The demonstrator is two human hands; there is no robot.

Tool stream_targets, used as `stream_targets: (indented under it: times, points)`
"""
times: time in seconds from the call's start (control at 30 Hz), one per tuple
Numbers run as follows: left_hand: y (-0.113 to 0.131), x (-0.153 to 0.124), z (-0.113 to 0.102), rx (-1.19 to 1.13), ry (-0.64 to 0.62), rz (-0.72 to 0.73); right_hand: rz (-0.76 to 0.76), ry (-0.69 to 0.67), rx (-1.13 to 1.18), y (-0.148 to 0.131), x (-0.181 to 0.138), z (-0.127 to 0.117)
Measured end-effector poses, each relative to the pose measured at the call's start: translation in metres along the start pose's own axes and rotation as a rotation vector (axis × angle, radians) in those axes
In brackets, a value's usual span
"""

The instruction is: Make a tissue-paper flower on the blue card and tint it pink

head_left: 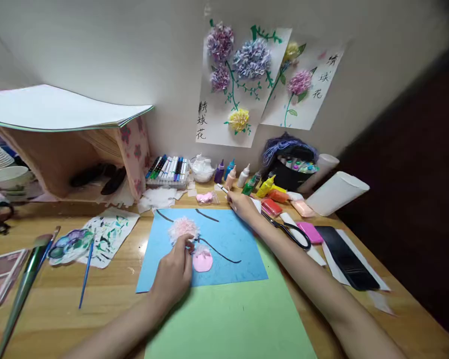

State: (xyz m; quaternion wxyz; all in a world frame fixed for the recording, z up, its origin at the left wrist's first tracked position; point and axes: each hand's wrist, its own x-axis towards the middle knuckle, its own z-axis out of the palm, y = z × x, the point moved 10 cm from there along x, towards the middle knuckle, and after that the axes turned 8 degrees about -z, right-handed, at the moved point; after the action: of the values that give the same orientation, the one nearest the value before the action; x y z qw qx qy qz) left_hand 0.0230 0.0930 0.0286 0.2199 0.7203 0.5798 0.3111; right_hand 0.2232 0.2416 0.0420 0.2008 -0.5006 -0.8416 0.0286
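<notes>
A blue paper sheet (pixel 228 234) lies on the wooden desk, with black curved lines drawn on it. A fluffy pink paper flower (pixel 182 228) and a smooth pink round patch (pixel 202 261) sit on the sheet. My left hand (pixel 174 273) rests on the blue sheet, fingers curled and pinched at the lower edge of the pink flower. My right hand (pixel 240 204) reaches to the sheet's far right corner and is closed around a thin white stick-like tool (pixel 222 188). A green sheet (pixel 228 321) lies under the blue one, nearer to me.
Black scissors (pixel 290 230), a pink case (pixel 310 232) and a black phone (pixel 346 258) lie right of the sheets. Glue bottles (pixel 243 177), a marker tray (pixel 168 170) and a white bowl (pixel 202 172) line the wall. Brushes (pixel 86 271) and a painted scrap (pixel 97 237) lie left.
</notes>
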Motion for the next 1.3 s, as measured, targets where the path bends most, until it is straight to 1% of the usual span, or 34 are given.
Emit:
stream_targets:
  times: [0.13,0.23,0.27,0.33,0.4,0.47,0.57,0.63,0.7,0.77,0.83,0.9,0.97,1.0,1.07,1.17,1.23,1.3]
  points:
    - [0.002,0.004,-0.002,-0.009,0.008,0.004,0.012,0.037,0.014,-0.004,0.003,-0.003]
    - [0.004,0.004,-0.002,-0.034,0.008,0.008,0.006,0.105,0.065,-0.019,-0.003,-0.02]
    - [0.005,0.004,-0.003,-0.041,0.013,0.013,0.0,0.136,0.117,-0.026,-0.007,-0.028]
    - [0.009,0.003,-0.006,-0.029,0.038,0.027,0.007,0.242,0.389,-0.04,-0.021,-0.043]
    - [0.014,0.003,-0.011,0.013,0.071,0.042,0.016,0.203,0.704,-0.058,-0.035,-0.04]
    - [0.022,0.001,-0.012,0.038,0.06,0.076,0.02,0.102,0.9,-0.078,-0.051,-0.031]
    - [0.035,-0.004,-0.008,0.043,0.003,0.157,0.031,-0.032,1.032,-0.102,-0.072,-0.016]
    - [0.041,-0.008,-0.004,0.029,-0.042,0.183,0.036,-0.086,1.086,-0.112,-0.082,-0.007]
    - [0.044,-0.012,0.001,0.009,-0.075,0.193,0.036,-0.108,1.11,-0.118,-0.088,-0.002]
    - [0.045,-0.014,0.004,0.0,-0.084,0.191,0.023,-0.104,1.097,-0.12,-0.092,0.002]
    - [0.043,-0.014,0.005,0.007,-0.075,0.17,0.002,-0.061,1.062,-0.118,-0.096,0.002]
    - [0.04,-0.012,0.007,0.017,-0.077,0.14,-0.02,0.038,1.036,-0.111,-0.101,-0.004]
    - [0.037,-0.01,0.01,0.024,-0.088,0.108,-0.056,0.186,1.024,-0.103,-0.108,-0.016]
    - [0.036,-0.009,0.01,0.026,-0.093,0.091,-0.096,0.254,1.011,-0.102,-0.112,-0.023]
    - [0.033,-0.006,0.012,0.028,-0.099,0.048,-0.229,0.327,0.958,-0.107,-0.119,-0.036]
    - [0.029,-0.004,0.012,0.038,-0.103,-0.007,-0.444,0.309,0.828,-0.127,-0.125,-0.044]
    - [0.027,-0.003,0.012,0.053,-0.1,-0.029,-0.512,0.283,0.758,-0.136,-0.126,-0.043]
    - [0.025,-0.003,0.013,0.067,-0.098,-0.049,-0.534,0.268,0.716,-0.14,-0.125,-0.04]
